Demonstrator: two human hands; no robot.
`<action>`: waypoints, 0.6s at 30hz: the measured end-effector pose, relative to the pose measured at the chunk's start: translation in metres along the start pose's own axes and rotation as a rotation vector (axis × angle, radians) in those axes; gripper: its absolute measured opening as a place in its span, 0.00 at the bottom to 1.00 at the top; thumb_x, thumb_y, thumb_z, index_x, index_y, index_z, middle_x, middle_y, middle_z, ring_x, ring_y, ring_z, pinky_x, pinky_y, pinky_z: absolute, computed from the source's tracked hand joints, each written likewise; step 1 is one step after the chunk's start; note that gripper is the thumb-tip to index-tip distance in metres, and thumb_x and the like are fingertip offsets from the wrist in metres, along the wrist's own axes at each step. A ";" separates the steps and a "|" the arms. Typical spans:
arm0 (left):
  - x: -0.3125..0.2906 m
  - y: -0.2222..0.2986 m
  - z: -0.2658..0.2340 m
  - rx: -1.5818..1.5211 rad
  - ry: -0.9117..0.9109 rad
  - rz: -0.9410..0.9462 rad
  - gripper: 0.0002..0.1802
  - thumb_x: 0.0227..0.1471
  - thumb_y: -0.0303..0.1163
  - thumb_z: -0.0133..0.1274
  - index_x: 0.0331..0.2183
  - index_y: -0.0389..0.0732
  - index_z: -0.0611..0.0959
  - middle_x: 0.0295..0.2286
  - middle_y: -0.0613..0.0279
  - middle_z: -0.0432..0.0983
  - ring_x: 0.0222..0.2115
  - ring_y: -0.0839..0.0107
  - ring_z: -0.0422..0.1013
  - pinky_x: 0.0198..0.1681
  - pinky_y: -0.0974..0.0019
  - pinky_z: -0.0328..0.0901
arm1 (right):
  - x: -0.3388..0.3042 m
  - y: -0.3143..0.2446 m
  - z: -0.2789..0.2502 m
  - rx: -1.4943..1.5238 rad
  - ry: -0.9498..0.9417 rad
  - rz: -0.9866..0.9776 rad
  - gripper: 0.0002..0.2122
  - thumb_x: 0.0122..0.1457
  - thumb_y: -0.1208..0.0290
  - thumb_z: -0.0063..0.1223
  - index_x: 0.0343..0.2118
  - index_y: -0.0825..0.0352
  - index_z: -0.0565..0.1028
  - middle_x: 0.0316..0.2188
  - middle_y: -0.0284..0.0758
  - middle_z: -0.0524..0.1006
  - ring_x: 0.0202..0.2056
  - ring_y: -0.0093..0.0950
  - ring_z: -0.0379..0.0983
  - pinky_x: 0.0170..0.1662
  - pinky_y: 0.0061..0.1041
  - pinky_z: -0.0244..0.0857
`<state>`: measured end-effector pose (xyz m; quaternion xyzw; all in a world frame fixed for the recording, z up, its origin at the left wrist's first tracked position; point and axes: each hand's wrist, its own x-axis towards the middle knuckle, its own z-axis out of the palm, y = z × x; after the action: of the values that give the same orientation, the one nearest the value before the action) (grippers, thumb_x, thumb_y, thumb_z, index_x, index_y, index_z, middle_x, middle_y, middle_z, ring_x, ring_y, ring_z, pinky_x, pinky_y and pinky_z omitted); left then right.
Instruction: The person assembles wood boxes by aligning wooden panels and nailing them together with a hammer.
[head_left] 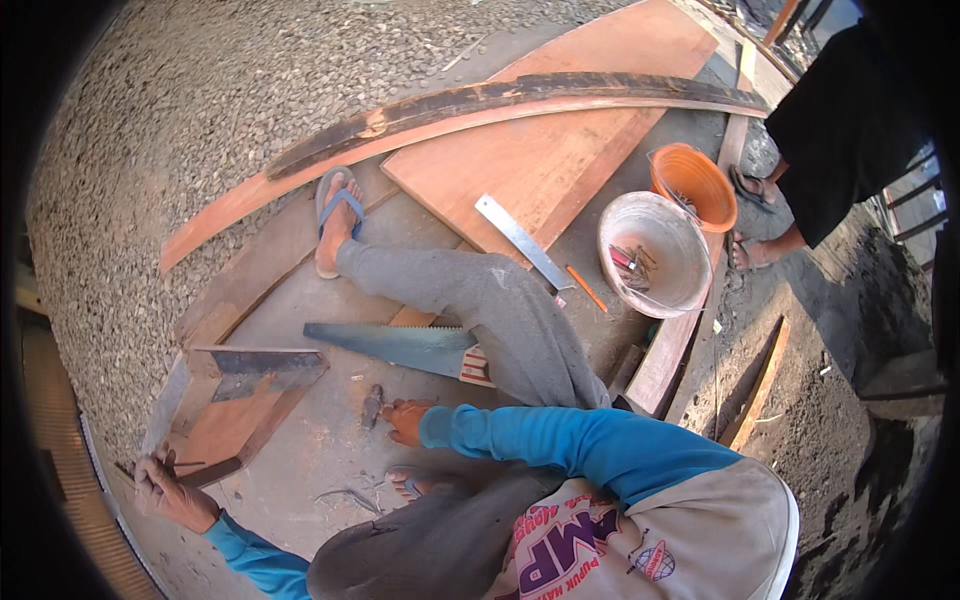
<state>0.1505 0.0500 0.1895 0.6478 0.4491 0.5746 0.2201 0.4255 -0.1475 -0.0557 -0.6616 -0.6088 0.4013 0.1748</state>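
Note:
At the lower left, my left hand [172,492] is closed at the corner of a small wooden frame [215,470] made of short boards. A thin dark rod, perhaps a nail, shows beside its fingertips; what the fingers pinch is too small to name. My right hand [407,421] is low over the concrete, its fingers curled at a hammer [373,407]. Only the dark head of the hammer shows, and the hand hides the handle. A handsaw [385,345] lies teeth up the picture, its handle end hidden by my bent leg.
Beyond my leg lie a broad plank [540,160], a long curved board [400,125], a metal ruler [522,243] and an orange pencil [587,289]. A whitish bucket [690,240] holding nails and an orange bucket [712,180] stand right. Another person [840,130] stands beside them. Gravel [200,90] borders the concrete.

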 end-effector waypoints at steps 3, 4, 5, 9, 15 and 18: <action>0.023 0.013 0.061 -0.117 -0.028 0.019 0.15 0.61 0.40 0.49 0.40 0.36 0.74 0.32 0.57 0.77 0.36 0.67 0.74 0.38 0.65 0.69 | -0.055 -0.068 -0.132 0.086 0.020 -0.299 0.13 0.61 0.64 0.45 0.40 0.69 0.71 0.37 0.46 0.75 0.42 0.44 0.73 0.46 0.43 0.67; 0.030 0.018 0.080 -0.167 -0.029 0.027 0.15 0.60 0.39 0.49 0.40 0.37 0.74 0.32 0.57 0.77 0.35 0.67 0.75 0.37 0.66 0.69 | -0.067 -0.087 -0.160 0.018 0.059 -0.414 0.12 0.62 0.64 0.45 0.39 0.69 0.71 0.35 0.45 0.76 0.37 0.44 0.75 0.40 0.41 0.70; 0.037 0.025 0.085 -0.202 -0.016 0.036 0.14 0.60 0.39 0.50 0.40 0.37 0.74 0.32 0.57 0.78 0.34 0.67 0.75 0.36 0.66 0.69 | -0.081 -0.117 -0.189 -0.087 0.123 -0.529 0.11 0.61 0.64 0.47 0.39 0.67 0.71 0.30 0.41 0.75 0.32 0.40 0.76 0.35 0.36 0.71; 0.044 0.048 0.073 -0.176 0.055 0.029 0.16 0.60 0.41 0.51 0.40 0.36 0.73 0.35 0.54 0.78 0.36 0.66 0.76 0.35 0.66 0.70 | -0.121 -0.228 -0.244 -0.263 0.218 -0.978 0.09 0.50 0.69 0.52 0.28 0.71 0.71 0.20 0.37 0.70 0.19 0.28 0.72 0.16 0.27 0.64; 0.052 0.049 0.119 -0.309 0.031 0.072 0.14 0.60 0.36 0.50 0.41 0.36 0.72 0.34 0.52 0.79 0.31 0.68 0.77 0.26 0.71 0.71 | -0.156 -0.257 -0.278 -0.444 0.206 -1.055 0.10 0.51 0.67 0.53 0.31 0.68 0.72 0.20 0.36 0.72 0.19 0.28 0.72 0.17 0.28 0.64; 0.037 0.038 0.110 -0.317 0.042 0.039 0.13 0.60 0.36 0.49 0.41 0.36 0.72 0.35 0.52 0.79 0.30 0.69 0.77 0.25 0.72 0.70 | -0.167 -0.257 -0.278 -0.494 0.181 -1.031 0.10 0.52 0.65 0.54 0.33 0.66 0.73 0.21 0.35 0.72 0.19 0.28 0.72 0.18 0.28 0.64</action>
<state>0.2639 0.0871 0.2138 0.6014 0.3447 0.6558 0.2990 0.4720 -0.1829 0.3533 -0.3322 -0.9108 0.0521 0.2396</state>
